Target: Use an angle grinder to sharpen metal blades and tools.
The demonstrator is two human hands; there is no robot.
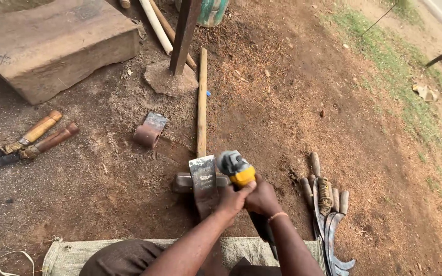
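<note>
Both my hands grip a yellow and grey angle grinder. My left hand wraps it from the left, and my right hand holds its body from behind. The grinder's head sits at the right edge of a shiny axe blade. That blade lies flat on the dirt, and its long wooden handle runs straight away from me.
A loose metal axe head lies to the left. Two wooden-handled blades lie far left, and several sickles lie at right. A big timber block and a steel post stand ahead. A sack covers the ground near me.
</note>
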